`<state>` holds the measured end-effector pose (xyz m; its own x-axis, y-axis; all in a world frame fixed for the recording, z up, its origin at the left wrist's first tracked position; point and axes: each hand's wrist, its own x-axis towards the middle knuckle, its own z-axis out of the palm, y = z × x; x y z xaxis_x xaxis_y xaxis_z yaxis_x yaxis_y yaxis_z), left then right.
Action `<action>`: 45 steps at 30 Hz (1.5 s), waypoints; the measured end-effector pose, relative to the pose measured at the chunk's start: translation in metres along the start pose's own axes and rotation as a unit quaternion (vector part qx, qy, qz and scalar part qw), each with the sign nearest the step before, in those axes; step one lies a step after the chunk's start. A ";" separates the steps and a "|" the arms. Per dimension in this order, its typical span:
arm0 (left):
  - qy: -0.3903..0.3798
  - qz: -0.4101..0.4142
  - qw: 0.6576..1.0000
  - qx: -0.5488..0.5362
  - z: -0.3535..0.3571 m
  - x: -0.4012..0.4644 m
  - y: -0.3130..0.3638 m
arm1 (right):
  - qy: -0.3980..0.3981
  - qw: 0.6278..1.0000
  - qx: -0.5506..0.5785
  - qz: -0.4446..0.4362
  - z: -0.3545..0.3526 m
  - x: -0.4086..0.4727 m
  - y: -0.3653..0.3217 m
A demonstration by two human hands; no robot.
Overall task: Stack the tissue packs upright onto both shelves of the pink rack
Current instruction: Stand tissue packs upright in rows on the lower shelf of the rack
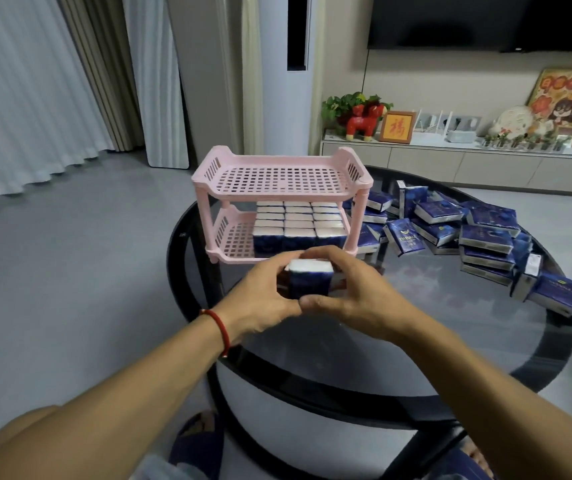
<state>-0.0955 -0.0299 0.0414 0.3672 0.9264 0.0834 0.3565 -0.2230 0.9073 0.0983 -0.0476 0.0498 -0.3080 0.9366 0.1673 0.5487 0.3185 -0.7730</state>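
Observation:
A pink two-shelf rack (pixel 279 194) stands on the round glass table. Its lower shelf holds several dark blue tissue packs (pixel 298 225) standing upright in rows towards its right side; its top shelf is bare. Just in front of the rack, my left hand (pixel 260 301) and my right hand (pixel 350 294) together hold a small bundle of upright tissue packs (pixel 308 278), white ends up, pressed between the fingers of both hands. A loose heap of tissue packs (pixel 478 233) lies on the table to the right of the rack.
The dark round glass table (pixel 381 348) has a black rim. Behind it runs a low cabinet (pixel 450 161) with ornaments and a framed picture, under a wall TV. Grey floor and curtains lie to the left. My feet show below the table.

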 end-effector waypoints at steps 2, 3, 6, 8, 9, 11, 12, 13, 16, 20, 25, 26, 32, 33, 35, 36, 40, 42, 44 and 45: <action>0.012 -0.019 0.999 -0.028 -0.016 -0.001 0.000 | 0.034 0.999 0.005 0.001 0.008 0.007 -0.005; 0.011 -0.026 0.999 -0.038 -0.023 -0.002 0.001 | 0.052 0.999 0.012 -0.002 0.011 0.010 -0.008; 0.025 -0.039 0.998 -0.039 -0.041 -0.002 0.000 | 0.074 0.996 0.049 -0.001 0.023 0.023 -0.016; 0.075 -0.050 0.995 -0.042 -0.055 0.001 -0.001 | 0.080 0.995 0.060 0.011 0.032 0.032 -0.016; 0.091 -0.054 0.994 -0.041 -0.062 0.002 -0.003 | 0.084 0.994 0.071 0.019 0.036 0.036 -0.016; 0.061 -0.048 0.997 -0.016 -0.074 0.003 -0.006 | 0.085 0.991 0.102 0.031 0.043 0.043 -0.020; 0.033 -0.038 0.999 0.007 -0.077 0.002 -0.008 | 0.081 0.989 0.116 0.033 0.045 0.046 -0.022; 0.013 -0.025 0.999 0.030 -0.080 0.002 -0.011 | 0.076 0.988 0.129 0.033 0.047 0.048 -0.025; 0.027 -0.010 0.999 0.046 -0.092 0.004 -0.018 | 0.058 0.988 0.140 0.027 0.051 0.057 -0.032; 0.091 -0.058 0.994 -0.010 -0.131 0.003 -0.042 | 0.181 0.979 0.059 0.068 0.052 0.063 -0.025; 0.164 -0.119 0.974 -0.104 -0.161 0.001 -0.077 | 0.410 0.889 0.022 0.203 0.027 0.073 0.011; 0.186 -0.121 0.969 -0.112 -0.163 0.005 -0.079 | 0.390 0.897 0.018 0.206 0.020 0.076 0.018; 0.390 -0.127 0.898 -0.159 -0.159 0.056 -0.087 | 0.307 0.939 0.021 0.153 0.007 0.071 0.054; 0.395 -0.126 0.895 -0.167 -0.156 0.065 -0.086 | 0.300 0.943 0.019 0.145 0.008 0.069 0.061; 0.348 -0.111 0.902 -0.231 -0.151 0.084 -0.084 | 0.292 0.947 0.021 0.131 0.010 0.065 0.070; 0.306 -0.100 0.910 -0.262 -0.151 0.092 -0.082 | 0.291 0.948 0.029 0.128 0.010 0.064 0.073; 0.168 -0.098 0.968 -0.161 -0.158 0.117 -0.082 | 0.284 0.952 0.044 0.106 0.011 0.063 0.078; 0.127 -0.096 0.986 -0.038 -0.158 0.126 -0.080 | 0.285 0.952 0.045 0.100 0.011 0.065 0.081; 0.096 -0.080 0.992 0.020 -0.153 0.134 -0.079 | 0.285 0.952 0.048 0.099 0.012 0.067 0.084; 0.092 -0.070 0.993 0.023 -0.151 0.138 -0.080 | 0.285 0.952 0.048 0.098 0.012 0.068 0.085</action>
<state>-0.2027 0.1614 0.0424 0.1501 0.9881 0.0346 0.4344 -0.0974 0.8955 0.1145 0.0410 -0.0123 0.2798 0.9127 0.2979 0.4698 0.1405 -0.8715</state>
